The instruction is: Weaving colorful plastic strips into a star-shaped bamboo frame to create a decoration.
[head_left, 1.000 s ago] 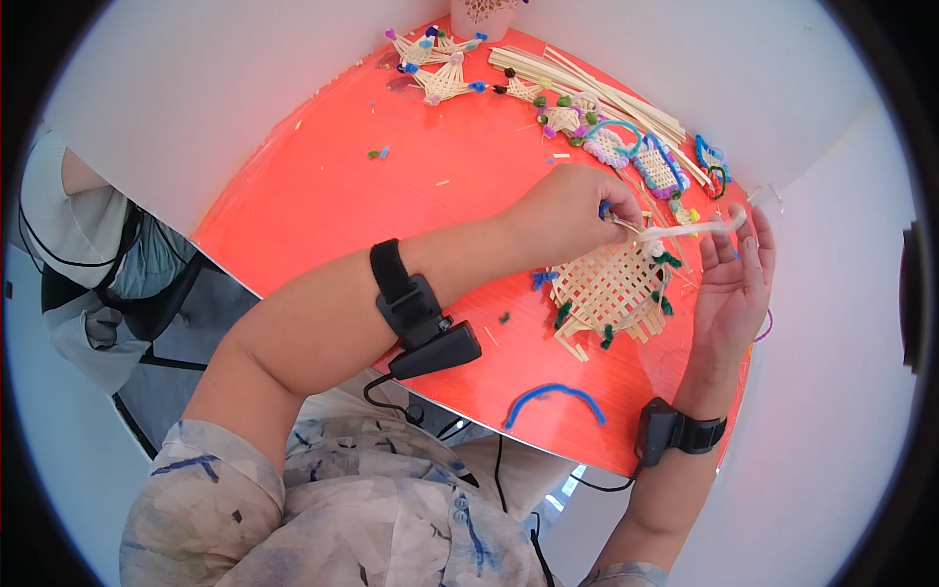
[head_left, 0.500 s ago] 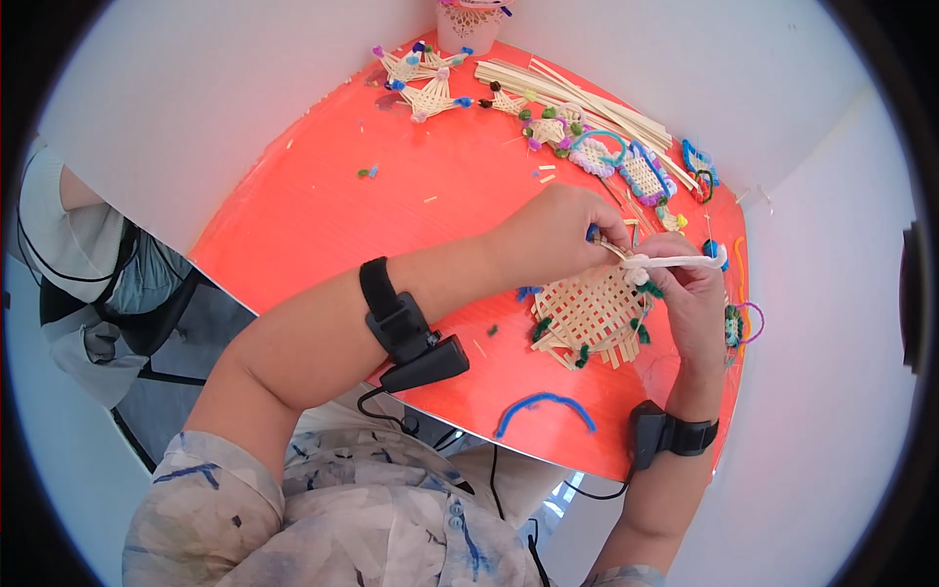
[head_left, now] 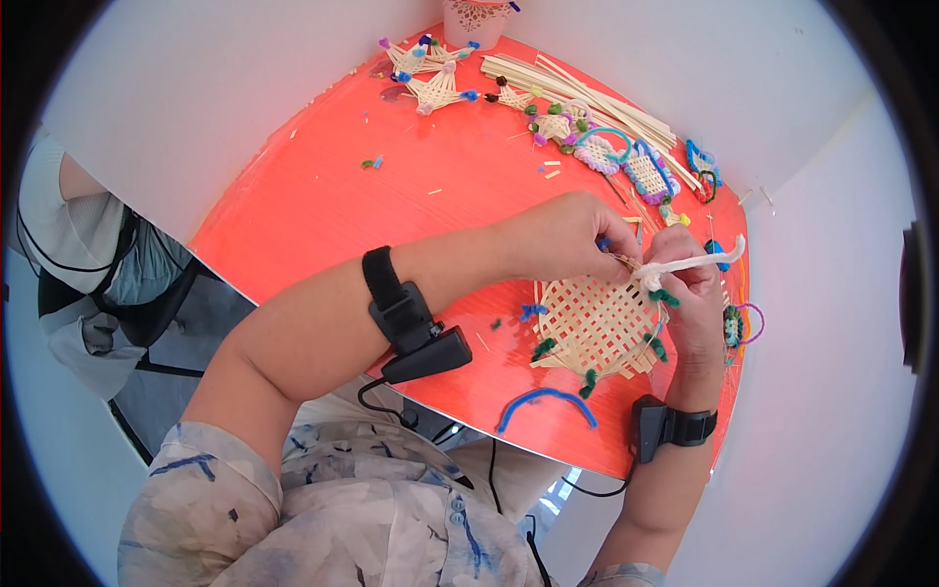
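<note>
A round woven piece of pale bamboo strips (head_left: 599, 323) tilts up from the red table, held between my hands. Tufts of dark green and blue pipe cleaner are twisted round its edge. From its upper right rim sticks out a white pipe cleaner (head_left: 690, 262), wound into a knot at the rim. My left hand (head_left: 577, 240) is closed in a pinch on the woven piece's top edge, beside a blue tuft. With fingers bent, my right hand (head_left: 693, 298) grips the white pipe cleaner where it meets the rim; some fingertips are hidden behind it.
A bent blue pipe cleaner (head_left: 545, 395) lies by the table's near edge. Woven stars (head_left: 435, 90), small woven pieces (head_left: 648, 174) and a bundle of bamboo strips (head_left: 587, 98) line the far side. A pink bucket (head_left: 474, 24) stands behind. White partitions border the table.
The woven piece has shifted slightly right and down and shows more of its face. The white pipe cleaner's free end now points further up. Both hands keep their hold.
</note>
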A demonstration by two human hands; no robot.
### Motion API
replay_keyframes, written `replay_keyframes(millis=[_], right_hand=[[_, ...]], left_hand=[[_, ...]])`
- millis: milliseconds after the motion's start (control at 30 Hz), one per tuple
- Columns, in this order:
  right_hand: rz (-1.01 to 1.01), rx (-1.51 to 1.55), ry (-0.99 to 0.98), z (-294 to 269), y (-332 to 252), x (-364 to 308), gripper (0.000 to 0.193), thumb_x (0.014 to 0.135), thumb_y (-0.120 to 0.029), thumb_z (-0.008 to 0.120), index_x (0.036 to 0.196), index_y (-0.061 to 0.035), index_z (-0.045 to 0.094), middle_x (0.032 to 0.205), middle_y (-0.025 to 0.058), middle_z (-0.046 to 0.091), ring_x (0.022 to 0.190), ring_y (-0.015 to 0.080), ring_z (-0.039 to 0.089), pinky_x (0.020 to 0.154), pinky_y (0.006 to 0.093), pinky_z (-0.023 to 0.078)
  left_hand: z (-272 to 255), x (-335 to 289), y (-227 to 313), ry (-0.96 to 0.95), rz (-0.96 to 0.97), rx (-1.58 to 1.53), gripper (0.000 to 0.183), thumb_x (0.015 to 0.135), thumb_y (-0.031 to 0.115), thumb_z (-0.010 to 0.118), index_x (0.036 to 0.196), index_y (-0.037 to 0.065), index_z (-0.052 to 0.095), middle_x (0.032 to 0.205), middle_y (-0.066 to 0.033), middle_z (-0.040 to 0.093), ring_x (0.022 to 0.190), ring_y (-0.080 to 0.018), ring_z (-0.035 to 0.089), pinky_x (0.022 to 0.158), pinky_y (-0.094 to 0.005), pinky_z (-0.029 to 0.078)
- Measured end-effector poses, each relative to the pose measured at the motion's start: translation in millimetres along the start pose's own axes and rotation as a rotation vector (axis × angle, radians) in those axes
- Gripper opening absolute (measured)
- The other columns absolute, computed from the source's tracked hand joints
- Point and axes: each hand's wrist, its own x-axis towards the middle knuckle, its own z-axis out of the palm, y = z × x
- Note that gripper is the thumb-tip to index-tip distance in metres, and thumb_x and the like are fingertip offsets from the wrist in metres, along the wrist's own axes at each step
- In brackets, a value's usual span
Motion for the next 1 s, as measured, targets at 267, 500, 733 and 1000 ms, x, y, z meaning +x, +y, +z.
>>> replay_keyframes(millis=[267, 500, 733, 1000], right_hand=[[0.142, 0.053, 0.061, 11.3, -10.5, 1.4, 0.007, 0.083, -0.003, 0.066, 0.090, -0.0016, 0.065, 0.095, 0.0028, 0.058, 0.085, 0.0117, 0.057, 0.077, 0.0271, 0.045], [0.152, 0.031, -0.021, 2.9, -5.0, -2.2, 0.010, 0.085, -0.005, 0.066, 0.094, -0.0008, 0.062, 0.090, 0.0008, 0.061, 0.083, 0.0083, 0.058, 0.074, 0.0233, 0.046], [0.252, -0.102, -0.052, 9.3, -14.5, -3.9, 0.005, 0.087, 0.001, 0.060, 0.092, -0.0003, 0.058, 0.083, -0.0005, 0.060, 0.073, 0.0052, 0.058, 0.063, 0.0200, 0.047], [0.016, -0.534, -0.031, 15.3, -28.4, -1.6, 0.013, 0.078, 0.003, 0.067, 0.086, -0.0022, 0.057, 0.078, -0.0001, 0.055, 0.067, 0.0075, 0.054, 0.062, 0.0221, 0.046]], left_hand=[[-1.6, -0.3, -2.1, 0.055, -0.045, 0.064, 0.017, 0.084, 0.011, 0.071, 0.099, 0.003, 0.072, 0.081, -0.0007, 0.068, 0.076, -0.0051, 0.058, 0.069, -0.0246, 0.048], [-0.5, -0.8, 1.5, 0.045, -0.052, 0.141, 0.017, 0.083, 0.013, 0.073, 0.097, 0.004, 0.074, 0.081, -0.0007, 0.069, 0.074, -0.0054, 0.058, 0.067, -0.0251, 0.047], [1.9, 0.8, -7.3, 0.062, 0.042, 0.113, 0.013, 0.078, 0.013, 0.072, 0.088, 0.006, 0.077, 0.074, -0.0055, 0.071, 0.067, -0.0095, 0.062, 0.065, -0.0277, 0.049], [2.6, -0.4, -3.9, 0.092, 0.067, 0.305, 0.014, 0.078, 0.012, 0.076, 0.090, 0.005, 0.074, 0.079, -0.0060, 0.064, 0.073, -0.0157, 0.061, 0.067, -0.0304, 0.049]])
